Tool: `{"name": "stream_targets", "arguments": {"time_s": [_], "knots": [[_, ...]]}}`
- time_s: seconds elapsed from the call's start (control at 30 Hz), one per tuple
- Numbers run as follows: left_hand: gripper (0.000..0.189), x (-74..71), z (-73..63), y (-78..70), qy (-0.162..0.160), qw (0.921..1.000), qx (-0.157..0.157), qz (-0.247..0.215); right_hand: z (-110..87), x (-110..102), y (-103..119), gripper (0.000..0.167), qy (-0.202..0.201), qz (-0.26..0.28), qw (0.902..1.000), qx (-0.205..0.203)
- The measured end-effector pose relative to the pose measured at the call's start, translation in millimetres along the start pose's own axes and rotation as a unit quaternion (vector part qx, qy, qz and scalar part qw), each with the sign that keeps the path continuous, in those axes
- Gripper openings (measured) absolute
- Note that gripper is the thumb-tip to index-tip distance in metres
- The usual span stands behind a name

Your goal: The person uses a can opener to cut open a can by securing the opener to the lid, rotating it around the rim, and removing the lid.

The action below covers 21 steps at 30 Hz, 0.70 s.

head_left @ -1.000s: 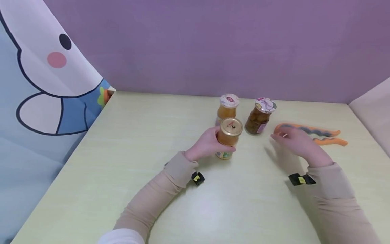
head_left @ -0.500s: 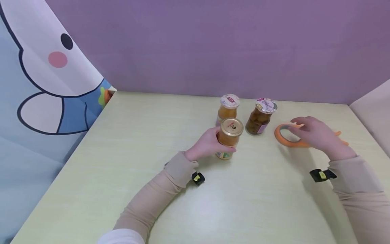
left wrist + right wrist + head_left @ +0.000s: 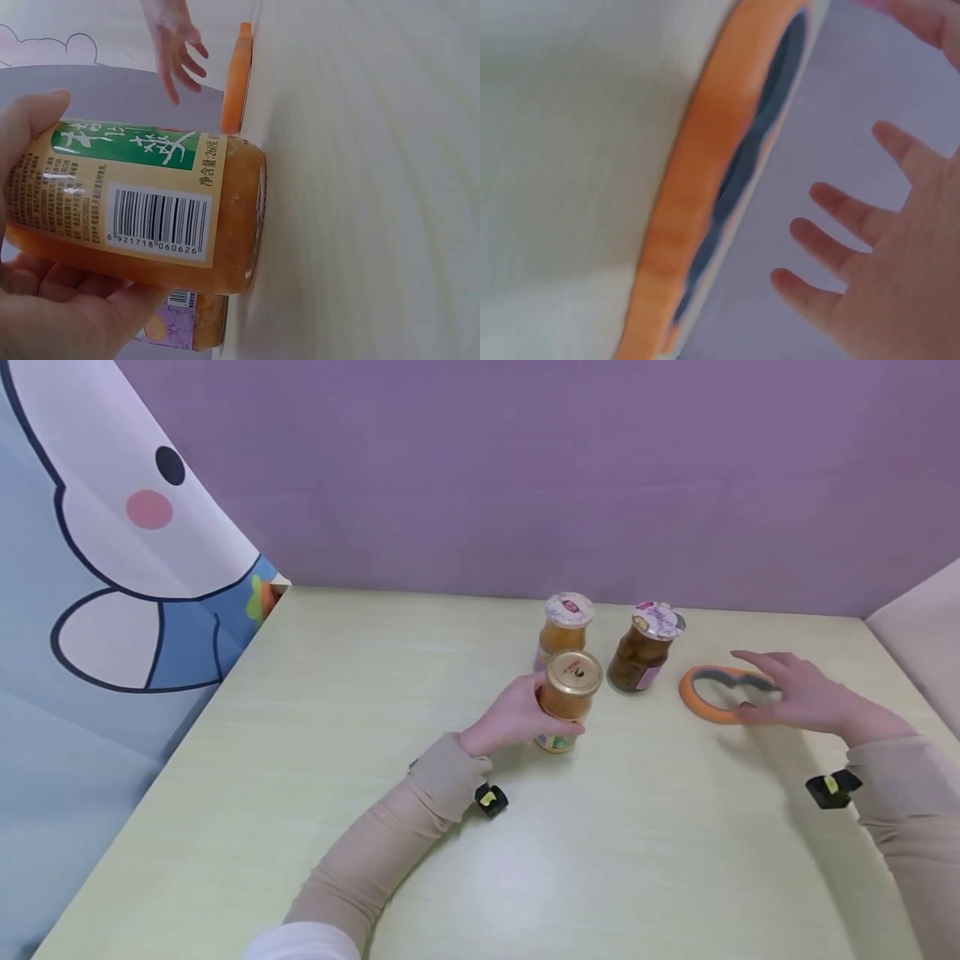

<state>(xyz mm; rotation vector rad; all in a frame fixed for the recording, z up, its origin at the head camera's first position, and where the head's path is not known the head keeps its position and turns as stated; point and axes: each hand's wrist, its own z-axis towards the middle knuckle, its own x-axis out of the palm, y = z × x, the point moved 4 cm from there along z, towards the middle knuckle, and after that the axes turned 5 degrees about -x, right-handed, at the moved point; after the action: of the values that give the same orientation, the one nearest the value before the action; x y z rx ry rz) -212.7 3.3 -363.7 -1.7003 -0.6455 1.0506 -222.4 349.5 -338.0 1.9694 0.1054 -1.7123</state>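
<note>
My left hand (image 3: 510,720) grips an upright glass jar (image 3: 572,703) of orange-coloured preserve with a gold lid. In the left wrist view, the jar's barcode label (image 3: 159,223) faces the camera, with its base right at the table surface. Fingers spread, my right hand (image 3: 810,697) hovers over an orange jar opener (image 3: 701,707) lined with grey wavy grips. The right wrist view shows that hand (image 3: 907,247) apart from the opener (image 3: 697,157), holding nothing. In the head view it covers the opener's handles.
Just behind the held jar stands another orange jar (image 3: 564,635) with a white patterned lid. To its right is a dark brown jar (image 3: 641,656) with a similar lid. A purple backdrop (image 3: 525,485) rises at the table's far edge.
My right hand has moved right over the jar opener, and its fingers have spread from a more curled shape. The left hand and its jar have stayed in place.
</note>
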Motion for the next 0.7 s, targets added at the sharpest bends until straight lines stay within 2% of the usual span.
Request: {"name": "stream_targets", "arguments": {"time_s": [0.37,0.57,0.7], "knots": [[0.058,0.8,-1.7,0.5,0.002,0.9999,0.005,-0.011,-6.9,16.5,-36.3,0.098,0.029,-0.031,0.999,0.018],[0.057,0.8,-1.5,1.4,0.002,0.9999,0.009,-0.012,-5.2,23.2,-45.4,0.102,0.043,-0.027,0.9982,0.032],[0.058,0.7,-1.0,1.5,0.003,0.9999,0.01,-0.011,-3.5,24.8,-47.7,0.1,0.055,-0.046,0.9964,0.044]]}}
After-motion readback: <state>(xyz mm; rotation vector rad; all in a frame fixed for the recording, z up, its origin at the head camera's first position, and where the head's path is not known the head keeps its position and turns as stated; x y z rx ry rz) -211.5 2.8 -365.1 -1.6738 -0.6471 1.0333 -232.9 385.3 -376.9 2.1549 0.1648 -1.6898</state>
